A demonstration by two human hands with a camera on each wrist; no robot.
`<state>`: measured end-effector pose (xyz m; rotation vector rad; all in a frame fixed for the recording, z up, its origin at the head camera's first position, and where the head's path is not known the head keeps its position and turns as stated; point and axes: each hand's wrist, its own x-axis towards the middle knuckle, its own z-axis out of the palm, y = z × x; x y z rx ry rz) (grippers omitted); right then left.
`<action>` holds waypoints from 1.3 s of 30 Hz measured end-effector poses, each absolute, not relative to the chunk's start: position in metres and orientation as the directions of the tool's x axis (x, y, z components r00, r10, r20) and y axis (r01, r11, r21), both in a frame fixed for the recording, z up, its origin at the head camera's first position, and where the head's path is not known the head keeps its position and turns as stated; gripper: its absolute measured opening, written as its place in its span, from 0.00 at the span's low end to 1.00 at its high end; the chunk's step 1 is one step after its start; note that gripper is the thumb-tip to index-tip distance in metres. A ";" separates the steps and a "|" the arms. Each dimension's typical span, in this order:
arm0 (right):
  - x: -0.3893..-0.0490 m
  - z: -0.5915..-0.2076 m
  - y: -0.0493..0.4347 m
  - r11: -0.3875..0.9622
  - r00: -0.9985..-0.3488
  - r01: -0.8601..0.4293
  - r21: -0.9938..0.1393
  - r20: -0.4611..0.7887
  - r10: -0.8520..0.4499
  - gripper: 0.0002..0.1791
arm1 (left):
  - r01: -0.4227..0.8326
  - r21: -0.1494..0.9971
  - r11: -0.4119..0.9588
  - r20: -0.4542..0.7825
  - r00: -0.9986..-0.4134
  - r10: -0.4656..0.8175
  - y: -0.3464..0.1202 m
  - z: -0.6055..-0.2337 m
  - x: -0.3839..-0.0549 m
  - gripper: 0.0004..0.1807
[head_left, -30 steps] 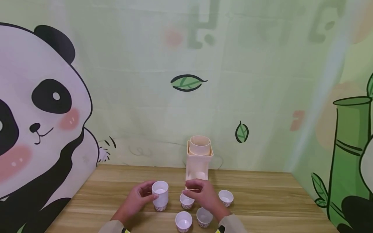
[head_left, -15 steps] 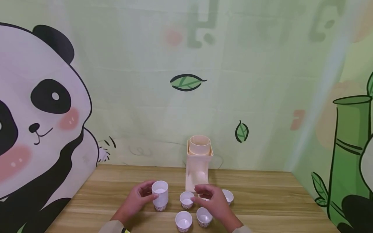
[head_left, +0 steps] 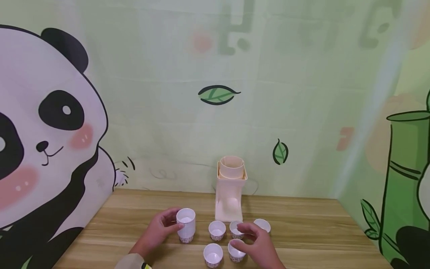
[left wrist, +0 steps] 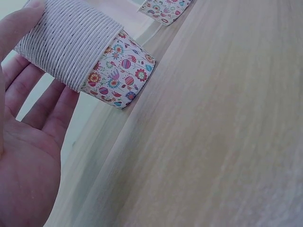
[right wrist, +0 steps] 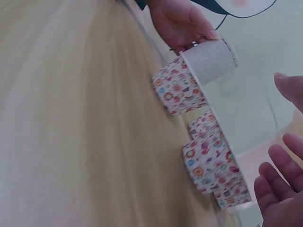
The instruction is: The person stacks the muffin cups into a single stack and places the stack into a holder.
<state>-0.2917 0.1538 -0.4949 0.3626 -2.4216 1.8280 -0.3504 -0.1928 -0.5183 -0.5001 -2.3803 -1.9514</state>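
My left hand grips a tall stack of nested paper baking cups, thumb on the near side and fingers behind. In the left wrist view, the stack shows many ridged white rims above one flower-printed wall. My right hand has its thumb and fingers spread apart, holding nothing, above the loose cups. Its fingertips overlap a back-row paper cup and a front-row paper cup in the head view. The right wrist view shows the right fingers apart from the flowered cups.
Other single paper cups stand upright: one back left, one front left and one at the right. Behind them is a pale pink holder with a round cup-like part on top. A printed backdrop stands behind the wooden table.
My right hand has moved right and toward me from in front of the pink holder, letting go of a paper cup that now stands in the back row. The left hand stays at the stack.
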 end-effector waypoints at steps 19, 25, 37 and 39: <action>-0.280 -0.517 0.162 0.449 -0.986 -0.163 -0.879 0.135 -0.094 0.34 | 0.247 0.953 0.174 0.204 -0.951 0.234 -0.193 -0.518 -0.351 0.32; -0.283 -0.523 0.163 0.393 -0.977 -0.198 -0.898 0.147 -0.157 0.35 | 0.248 0.953 0.173 0.205 -0.951 0.230 -0.194 -0.518 -0.351 0.32; -0.285 -0.527 0.166 0.418 -0.969 -0.228 -0.879 0.161 -0.189 0.34 | 0.263 0.950 0.170 0.219 -0.946 0.237 -0.193 -0.518 -0.351 0.32; -0.285 -0.527 0.166 0.422 -0.969 -0.225 -0.878 0.155 -0.193 0.35 | 0.261 0.950 0.168 0.218 -0.947 0.238 -0.193 -0.518 -0.351 0.32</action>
